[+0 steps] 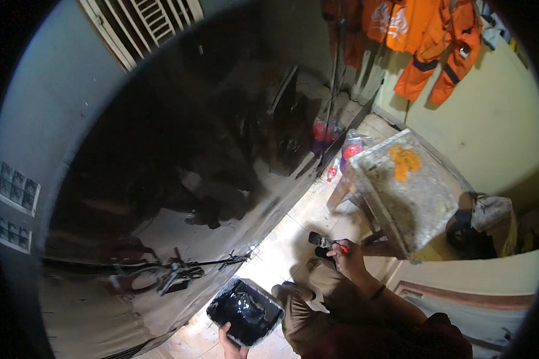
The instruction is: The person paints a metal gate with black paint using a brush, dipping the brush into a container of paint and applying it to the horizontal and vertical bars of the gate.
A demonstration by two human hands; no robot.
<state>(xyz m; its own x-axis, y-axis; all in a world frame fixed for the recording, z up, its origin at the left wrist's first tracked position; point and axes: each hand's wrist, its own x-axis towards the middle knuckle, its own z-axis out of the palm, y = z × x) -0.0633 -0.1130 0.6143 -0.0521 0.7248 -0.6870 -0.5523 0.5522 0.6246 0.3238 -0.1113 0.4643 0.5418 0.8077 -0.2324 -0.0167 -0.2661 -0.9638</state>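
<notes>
My left hand [230, 342] grips the near edge of a rectangular tub [214, 307], its thumb over the rim. Glossy black paint [244, 304] lies in the tub and catches the light. In my right hand [351, 261] is a paintbrush [321, 240], its orange handle between my closed fingers. The brush's dark bristle end points left, above the tiled floor and apart from the wall. Left of both hands stretches a big shiny black wall [179, 137], which mirrors dim shapes of the room.
A low worn table [428, 203] stands at the right with an orange cloth [405, 163] on it. Orange clothes [440, 54] hang on the far wall. Plastic bags [354, 148] lie by the table's far leg. Pale tiles [293, 221] run along the wall's foot.
</notes>
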